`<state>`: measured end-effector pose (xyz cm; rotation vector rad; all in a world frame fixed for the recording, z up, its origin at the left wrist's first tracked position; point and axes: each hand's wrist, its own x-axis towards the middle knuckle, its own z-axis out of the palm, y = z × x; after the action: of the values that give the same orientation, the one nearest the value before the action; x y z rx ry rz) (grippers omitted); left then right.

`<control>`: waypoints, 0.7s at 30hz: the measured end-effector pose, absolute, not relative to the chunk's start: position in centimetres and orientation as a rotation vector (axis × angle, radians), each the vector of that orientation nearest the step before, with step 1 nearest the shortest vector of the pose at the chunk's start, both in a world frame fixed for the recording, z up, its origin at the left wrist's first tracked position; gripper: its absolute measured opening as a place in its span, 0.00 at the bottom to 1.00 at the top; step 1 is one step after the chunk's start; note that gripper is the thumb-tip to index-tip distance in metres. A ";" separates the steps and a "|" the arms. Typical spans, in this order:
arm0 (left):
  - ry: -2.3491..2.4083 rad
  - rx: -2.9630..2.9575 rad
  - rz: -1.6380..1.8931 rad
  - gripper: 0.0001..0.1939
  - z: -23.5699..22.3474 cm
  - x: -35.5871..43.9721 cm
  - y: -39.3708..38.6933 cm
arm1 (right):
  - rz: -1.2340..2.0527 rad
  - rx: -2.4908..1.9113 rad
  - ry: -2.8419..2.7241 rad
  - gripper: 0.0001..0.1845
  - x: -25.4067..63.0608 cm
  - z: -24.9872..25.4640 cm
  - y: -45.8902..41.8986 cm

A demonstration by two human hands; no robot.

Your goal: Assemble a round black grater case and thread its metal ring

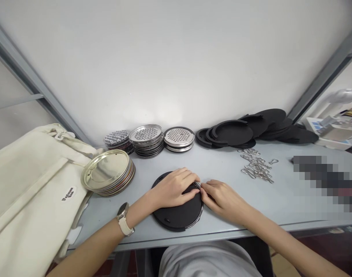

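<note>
A round black disc (pixel 177 213) with a metal rim lies on the grey table (pixel 222 219) in front of me. My left hand (pixel 172 188) rests on top of the disc, fingers curled and pressing down near its right edge. My right hand (pixel 222 200) meets it there, fingertips pinched on a small metal clip (pixel 197 184) at the disc's rim. A watch with a pale strap sits on my left wrist.
A stack of shiny round plates (pixel 108 173) lies at left beside a cream cloth bag (pixel 28 184). Stacks of perforated metal discs (pixel 147 139) line the back wall, black rings and discs (pixel 251 129) to their right. Several loose metal clips (pixel 258 167) lie right of my hands.
</note>
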<state>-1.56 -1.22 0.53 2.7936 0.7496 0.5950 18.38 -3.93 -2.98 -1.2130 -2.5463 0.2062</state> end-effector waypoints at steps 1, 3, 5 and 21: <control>0.754 2.795 0.593 0.08 0.5 -1.6 -1.2 | 0.207 -1.214 -2.547 0.16 18.4 -3.0 -3.9; 0.749 2.795 0.590 0.08 0.5 -1.6 -1.2 | 0.203 -1.216 -2.546 0.16 18.4 -3.0 -3.9; 0.731 2.785 0.588 0.08 0.6 -1.6 -1.2 | 0.200 -1.216 -2.545 0.16 18.3 -3.1 -3.8; 0.681 2.718 0.612 0.08 0.5 -1.7 -1.1 | 0.193 -1.199 -2.506 0.14 18.4 -3.1 -4.0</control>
<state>-1.65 -1.14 0.50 2.7185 0.6807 0.6123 18.43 -4.03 -3.13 -1.1987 -2.5061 0.1933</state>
